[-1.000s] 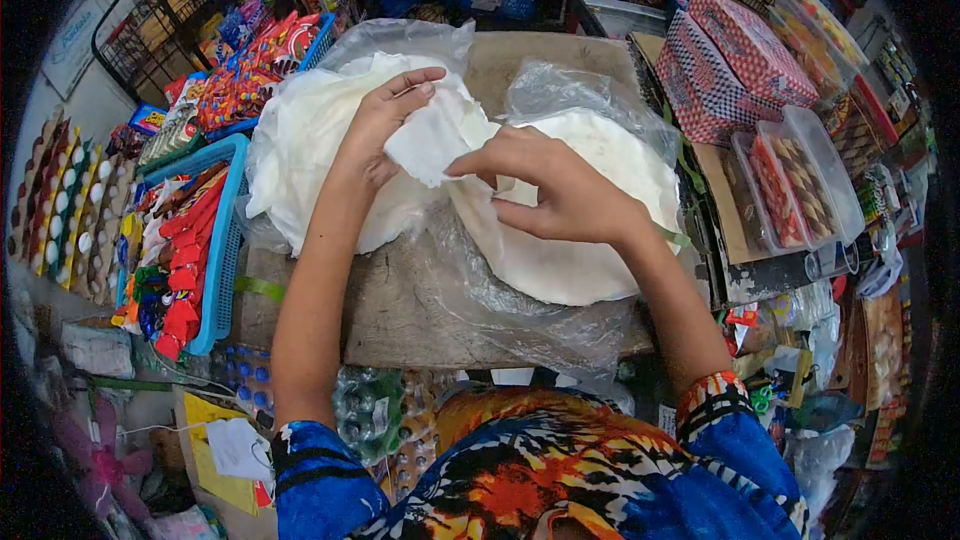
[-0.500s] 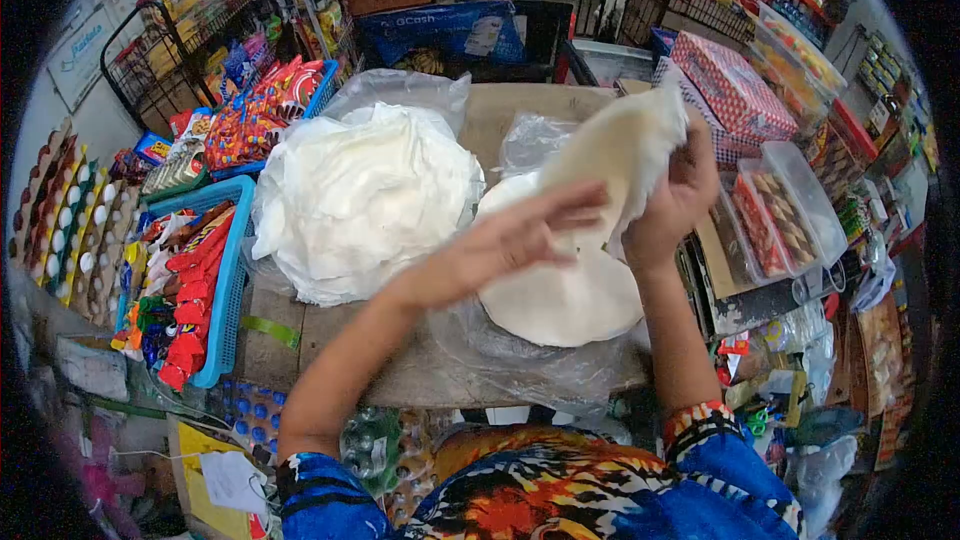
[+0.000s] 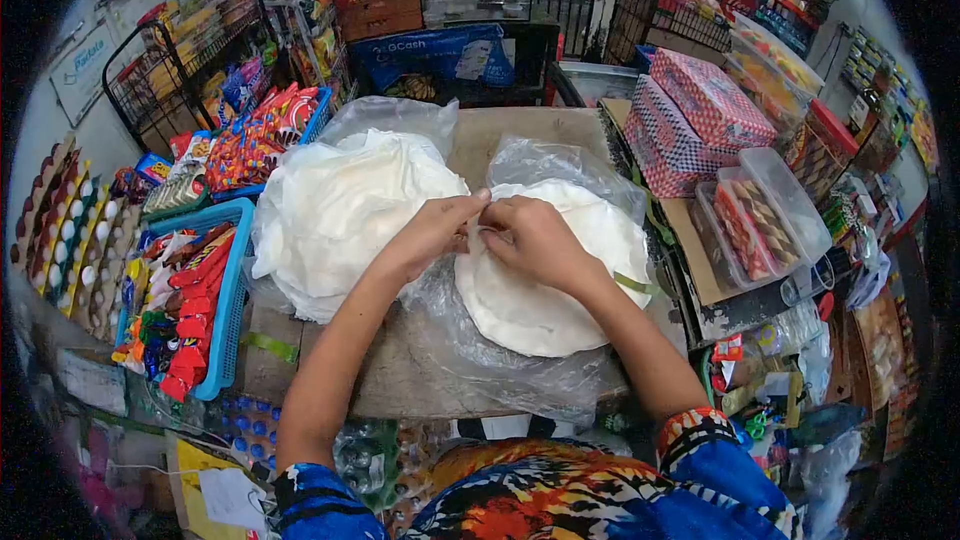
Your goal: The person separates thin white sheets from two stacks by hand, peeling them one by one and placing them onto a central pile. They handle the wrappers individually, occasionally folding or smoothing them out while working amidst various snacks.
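Note:
Two piles of thin, white, round wrapper sheets lie side by side on clear plastic. The left pile (image 3: 345, 210) is loose and crumpled; the right stack (image 3: 540, 315) is flatter and more even. My left hand (image 3: 436, 232) is between the piles, its fingers bent together by the right stack's left edge. Whatever its fingertips pinch is too small to make out. Over the upper left of the right stack, my right hand (image 3: 535, 240) curls its fingers closed on the edge of a wrapper. The fingertips of both hands nearly meet.
A wooden board (image 3: 500, 130) lies under the piles, with clear plastic (image 3: 500, 365) spread at its front. Blue baskets of snack packs (image 3: 235, 270) and egg trays (image 3: 75, 230) stand left. Checkered boxes (image 3: 690, 125) and a clear tub of wafer rolls (image 3: 750, 220) stand right.
The raised wrapper sheet in my right hand is now down on the right stack. My right hand has moved left and down, and my left hand has drawn back left to meet it.

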The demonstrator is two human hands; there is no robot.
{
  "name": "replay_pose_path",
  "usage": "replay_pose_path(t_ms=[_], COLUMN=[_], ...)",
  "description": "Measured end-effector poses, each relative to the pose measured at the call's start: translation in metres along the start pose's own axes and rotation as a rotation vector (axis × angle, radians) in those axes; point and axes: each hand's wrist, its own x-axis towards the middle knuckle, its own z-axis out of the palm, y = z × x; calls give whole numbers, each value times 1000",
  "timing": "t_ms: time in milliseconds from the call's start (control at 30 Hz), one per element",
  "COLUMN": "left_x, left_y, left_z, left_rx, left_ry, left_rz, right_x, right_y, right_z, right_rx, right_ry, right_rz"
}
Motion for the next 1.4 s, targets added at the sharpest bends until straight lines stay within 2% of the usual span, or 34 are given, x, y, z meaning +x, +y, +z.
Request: replay_pose_path(t_ms=[167,333,433,500,533,600,633,767,800,900,1033,1067,1133,1400], left_x=[3,14,20,23,24,26,28,21,18,14,2,1,0,-5], left_y=[-8,-24,-26,-28,-28,-29,-30,-22,-19,-13,-1,-1,-2,1], left_z=[-5,-15,-27,-35,-39,-44,-45,-37,-34,-28,-11,-9,-6,7], left_rx=[60,-37,66,76,75,58,76,107,82,68,167,168,224,313], left_ry=[86,120,176,233,238,288,322,353,333,308,303,303,312,331], left_rz=[47,187,179,310,305,330,328,333,315,300,305,312,365,470], right_x=[0,2,2,0,1,4,2,2,2,3,3,4,5,3], right_y=[-5,-6,-6,-8,-4,2,1,9,9,2,0,-3,-11,-2], right_z=[6,3,0,-4,-8,-22,-33,-34,-31,-23,-9,-12,-18,-8], right_rx=[140,198,239,491,496,541,533,698,696,455,343,338,339,396], right_ry=[137,139,103,-47,-51,-240,-317,-246,-242,-57,18,21,-111,-23], right_rz=[-80,3,-68,5,5,-38,63,131,132,119,73,68,218,106])
